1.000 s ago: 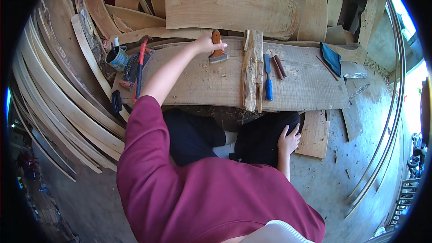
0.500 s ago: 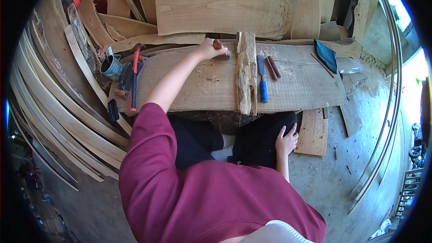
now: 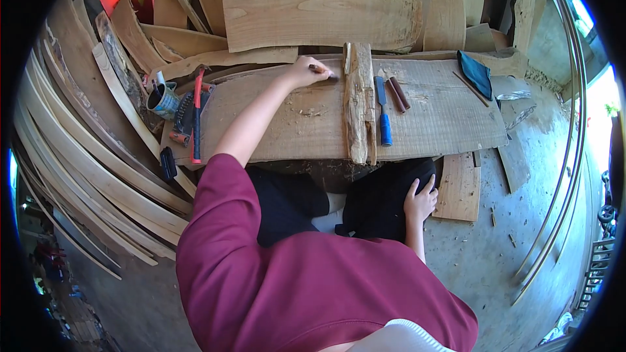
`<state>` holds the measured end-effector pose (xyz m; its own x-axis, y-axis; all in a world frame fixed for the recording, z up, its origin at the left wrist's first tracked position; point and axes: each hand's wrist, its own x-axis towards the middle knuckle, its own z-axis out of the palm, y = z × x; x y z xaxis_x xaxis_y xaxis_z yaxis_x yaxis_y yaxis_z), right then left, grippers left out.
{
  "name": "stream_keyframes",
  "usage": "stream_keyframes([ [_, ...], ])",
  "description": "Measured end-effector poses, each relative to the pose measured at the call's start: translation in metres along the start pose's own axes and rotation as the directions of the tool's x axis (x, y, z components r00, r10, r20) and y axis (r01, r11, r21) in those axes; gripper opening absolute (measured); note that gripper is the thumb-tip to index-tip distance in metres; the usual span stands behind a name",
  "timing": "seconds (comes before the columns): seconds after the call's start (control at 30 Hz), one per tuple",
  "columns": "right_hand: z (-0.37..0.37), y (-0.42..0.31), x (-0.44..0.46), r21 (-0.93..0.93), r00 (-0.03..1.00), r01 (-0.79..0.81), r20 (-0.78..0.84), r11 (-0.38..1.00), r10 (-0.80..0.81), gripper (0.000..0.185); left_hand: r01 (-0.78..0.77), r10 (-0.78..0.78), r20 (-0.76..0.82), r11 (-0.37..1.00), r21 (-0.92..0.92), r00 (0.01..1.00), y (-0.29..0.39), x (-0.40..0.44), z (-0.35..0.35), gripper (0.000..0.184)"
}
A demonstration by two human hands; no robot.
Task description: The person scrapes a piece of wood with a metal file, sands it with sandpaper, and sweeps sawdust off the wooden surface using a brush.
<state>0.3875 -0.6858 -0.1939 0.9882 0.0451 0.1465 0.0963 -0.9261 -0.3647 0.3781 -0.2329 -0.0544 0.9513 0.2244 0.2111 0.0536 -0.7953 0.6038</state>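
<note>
My left hand [image 3: 306,72] is closed around the brown handle of a small brush [image 3: 333,77]. Its dark tip rests at the wide wooden board [image 3: 261,117], just left of a rough split piece of wood [image 3: 357,104] lying across the board. My right hand [image 3: 420,202] lies with fingers spread on my right knee, holding nothing. To the right of the rough piece are a blue-handled chisel [image 3: 385,117] and two dark brown sticks [image 3: 398,94]. Wood crumbs [image 3: 313,112] are scattered over the board's left part.
At the board's left end lie a red-and-black hammer [image 3: 197,117], a dark plane-like tool [image 3: 183,117] and a can [image 3: 163,101]. A dark green cloth [image 3: 475,74] sits at the right end. Long curved wooden strips [image 3: 98,163] stand left; planks [image 3: 319,10] lean behind.
My left hand has shifted slightly, and the brush handle now lies lower and flatter. The whole view has shifted a little; my right hand stays on the knee.
</note>
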Motion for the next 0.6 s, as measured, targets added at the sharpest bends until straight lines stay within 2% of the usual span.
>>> stream_keyframes([
  [0.07,0.0,-0.001,0.001,0.0,1.0,-0.002,0.003,1.0,0.002,0.063,-0.062,0.087,0.211,0.991,-0.119,0.974,0.001,-0.009,-0.01,0.022],
  [0.13,-0.001,-0.001,0.0,-0.001,1.0,0.001,0.014,1.0,-0.001,0.063,-0.078,0.111,0.272,0.988,-0.13,0.956,0.01,-0.014,-0.027,0.019],
  [0.17,-0.002,-0.002,0.0,0.002,1.0,-0.006,0.016,1.0,0.006,0.063,0.099,-0.076,0.391,0.994,-0.04,0.917,0.018,-0.013,-0.039,0.018],
  [0.2,-0.002,-0.003,0.0,0.006,1.0,-0.012,0.016,1.0,0.012,0.063,0.26,-0.261,0.485,0.963,0.07,0.835,0.026,-0.011,-0.05,0.017],
  [0.23,-0.001,-0.003,0.0,0.007,1.0,-0.01,0.02,1.0,0.009,0.063,0.289,-0.328,0.43,0.945,0.156,0.841,0.028,-0.009,-0.058,0.015],
  [0.27,-0.001,-0.002,0.0,0.01,1.0,-0.01,0.016,1.0,0.01,0.063,0.291,-0.308,0.363,0.951,0.102,0.879,0.029,-0.008,-0.063,0.012],
  [0.33,-0.001,-0.002,0.0,0.011,1.0,-0.01,0.01,1.0,0.01,0.063,0.094,-0.067,0.272,0.992,-0.085,0.96,0.024,0.0,-0.065,0.014],
  [0.37,-0.001,-0.002,0.0,0.01,1.0,-0.007,0.006,1.0,0.007,0.063,0.093,-0.066,0.273,0.992,-0.087,0.96,0.023,0.001,-0.058,0.014],
  [0.43,-0.002,-0.002,-0.001,0.009,1.0,-0.007,0.001,1.0,0.007,0.063,-0.074,0.05,-0.089,0.954,-0.29,0.995,0.025,0.008,-0.036,0.018],
  [0.47,-0.003,-0.002,-0.001,0.014,1.0,-0.009,0.008,1.0,0.009,0.063,-0.075,0.051,-0.089,0.954,-0.291,0.995,0.029,0.008,-0.025,0.018],
  [0.53,-0.003,-0.001,0.0,0.017,1.0,-0.01,0.012,1.0,0.01,0.063,0.082,-0.123,-0.069,0.902,-0.424,0.99,0.034,0.003,-0.003,0.021],
  [0.57,-0.001,0.0,0.0,0.015,1.0,-0.005,0.004,1.0,0.005,0.063,0.09,-0.116,-0.041,0.909,-0.407,0.992,0.022,0.002,0.009,0.022],
  [0.6,0.0,0.001,0.0,0.012,1.0,0.001,-0.002,1.0,-0.001,0.063,0.18,-0.197,-0.007,0.91,-0.375,0.98,0.03,-0.01,0.011,0.021],
])
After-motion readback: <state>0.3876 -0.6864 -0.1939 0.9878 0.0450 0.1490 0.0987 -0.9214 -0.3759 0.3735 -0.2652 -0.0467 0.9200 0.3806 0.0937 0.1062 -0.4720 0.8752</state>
